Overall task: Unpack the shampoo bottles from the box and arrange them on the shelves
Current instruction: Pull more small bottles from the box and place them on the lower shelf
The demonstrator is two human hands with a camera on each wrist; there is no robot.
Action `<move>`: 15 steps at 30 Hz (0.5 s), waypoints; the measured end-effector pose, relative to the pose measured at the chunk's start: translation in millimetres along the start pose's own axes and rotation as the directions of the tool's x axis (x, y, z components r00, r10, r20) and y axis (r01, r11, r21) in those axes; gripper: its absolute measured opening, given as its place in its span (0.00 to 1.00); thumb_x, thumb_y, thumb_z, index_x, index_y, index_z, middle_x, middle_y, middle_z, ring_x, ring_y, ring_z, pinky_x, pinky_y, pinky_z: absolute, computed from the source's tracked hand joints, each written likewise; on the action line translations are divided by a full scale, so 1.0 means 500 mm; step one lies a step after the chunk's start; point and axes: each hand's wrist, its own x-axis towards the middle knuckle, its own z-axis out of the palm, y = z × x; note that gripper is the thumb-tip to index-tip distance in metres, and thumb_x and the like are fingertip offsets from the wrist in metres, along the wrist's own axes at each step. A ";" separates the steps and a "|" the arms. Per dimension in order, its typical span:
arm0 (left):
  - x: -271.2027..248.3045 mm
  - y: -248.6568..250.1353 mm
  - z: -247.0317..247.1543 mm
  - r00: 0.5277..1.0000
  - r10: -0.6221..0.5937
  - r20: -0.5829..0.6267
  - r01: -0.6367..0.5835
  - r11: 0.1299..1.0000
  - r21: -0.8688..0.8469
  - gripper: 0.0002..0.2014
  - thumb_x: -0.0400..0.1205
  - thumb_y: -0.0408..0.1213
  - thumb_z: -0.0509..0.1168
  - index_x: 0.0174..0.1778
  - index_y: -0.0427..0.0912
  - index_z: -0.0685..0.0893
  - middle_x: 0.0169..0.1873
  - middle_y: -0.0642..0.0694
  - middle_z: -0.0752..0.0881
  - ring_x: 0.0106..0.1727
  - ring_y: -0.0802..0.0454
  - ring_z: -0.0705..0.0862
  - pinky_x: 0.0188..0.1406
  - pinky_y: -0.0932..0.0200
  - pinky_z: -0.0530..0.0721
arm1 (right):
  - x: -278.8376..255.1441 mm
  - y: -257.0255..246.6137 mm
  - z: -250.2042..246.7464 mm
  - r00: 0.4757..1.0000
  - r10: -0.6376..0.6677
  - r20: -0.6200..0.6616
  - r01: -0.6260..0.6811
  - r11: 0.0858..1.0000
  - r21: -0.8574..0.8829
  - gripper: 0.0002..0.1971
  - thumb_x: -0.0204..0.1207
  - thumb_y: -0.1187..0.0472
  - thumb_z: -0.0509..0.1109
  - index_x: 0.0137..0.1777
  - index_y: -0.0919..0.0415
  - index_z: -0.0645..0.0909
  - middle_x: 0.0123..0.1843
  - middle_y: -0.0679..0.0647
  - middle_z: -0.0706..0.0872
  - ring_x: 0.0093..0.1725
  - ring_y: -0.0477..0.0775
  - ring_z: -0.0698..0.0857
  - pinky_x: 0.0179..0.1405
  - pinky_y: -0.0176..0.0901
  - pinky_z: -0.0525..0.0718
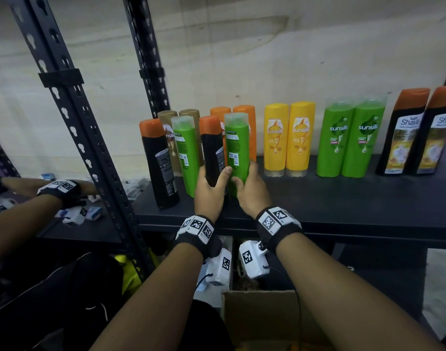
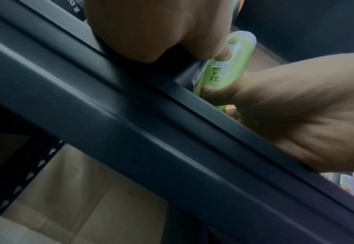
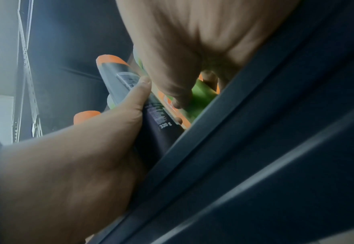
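Observation:
My left hand [image 1: 211,191] grips the lower part of a black bottle with an orange cap [image 1: 211,145]. Right beside it, my right hand [image 1: 251,195] grips a green bottle with a clear cap [image 1: 237,145]. Both bottles stand upright side by side over the black shelf [image 1: 330,198], back labels towards me; my hands hide their bases. In the left wrist view the green bottle [image 2: 230,66] shows between both hands. The right wrist view shows the black bottle [image 3: 153,118] in my left hand [image 3: 92,148]. A cardboard box [image 1: 262,317] sits open below the shelf.
More bottles stand on the shelf: a black one [image 1: 159,165] and a green one [image 1: 187,158] to the left, brown and orange ones behind, then a yellow pair [image 1: 289,140], a green pair [image 1: 351,140] and a black pair [image 1: 414,133]. Another person's arm [image 1: 57,191] reaches past the slotted upright [image 1: 90,153].

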 end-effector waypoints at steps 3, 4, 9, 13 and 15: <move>0.000 0.000 0.001 1.000 0.002 0.002 -0.002 1.000 0.016 0.14 0.84 0.54 0.72 0.62 0.56 0.83 0.49 0.75 0.88 0.53 0.77 0.85 0.45 0.83 0.76 | -0.004 0.001 -0.001 1.000 -0.005 -0.006 0.005 1.000 -0.002 0.31 0.87 0.58 0.67 0.86 0.56 0.59 0.74 0.63 0.81 0.67 0.67 0.84 0.61 0.58 0.85; 0.001 -0.001 0.002 1.000 0.003 0.003 -0.003 1.000 0.011 0.13 0.84 0.54 0.72 0.61 0.56 0.82 0.49 0.77 0.87 0.52 0.77 0.85 0.45 0.83 0.76 | -0.004 -0.001 -0.001 1.000 -0.003 -0.008 0.003 1.000 0.000 0.31 0.87 0.58 0.68 0.86 0.56 0.59 0.74 0.62 0.82 0.67 0.67 0.85 0.61 0.59 0.85; 0.007 -0.002 0.007 1.000 -0.001 0.010 0.001 1.000 0.011 0.17 0.83 0.56 0.71 0.64 0.53 0.82 0.51 0.75 0.88 0.54 0.75 0.86 0.47 0.81 0.78 | -0.006 -0.010 0.002 1.000 0.029 -0.005 -0.029 0.999 -0.023 0.28 0.87 0.55 0.67 0.84 0.53 0.61 0.74 0.60 0.82 0.66 0.67 0.85 0.60 0.61 0.85; 0.000 0.001 0.009 1.000 -0.014 -0.010 0.015 0.999 0.040 0.28 0.80 0.65 0.68 0.69 0.52 0.77 0.51 0.74 0.87 0.56 0.74 0.85 0.51 0.74 0.81 | -0.007 -0.004 0.001 0.999 0.043 0.003 -0.042 0.996 -0.074 0.26 0.88 0.50 0.65 0.82 0.55 0.64 0.70 0.61 0.84 0.64 0.69 0.86 0.56 0.58 0.85; -0.010 0.005 0.005 0.999 -0.051 -0.008 0.051 0.995 0.087 0.38 0.76 0.75 0.63 0.74 0.52 0.71 0.53 0.67 0.87 0.57 0.63 0.88 0.55 0.59 0.84 | -0.007 0.001 -0.002 0.998 0.058 0.013 -0.057 0.993 -0.107 0.25 0.88 0.47 0.65 0.79 0.56 0.66 0.67 0.62 0.86 0.62 0.69 0.86 0.52 0.56 0.84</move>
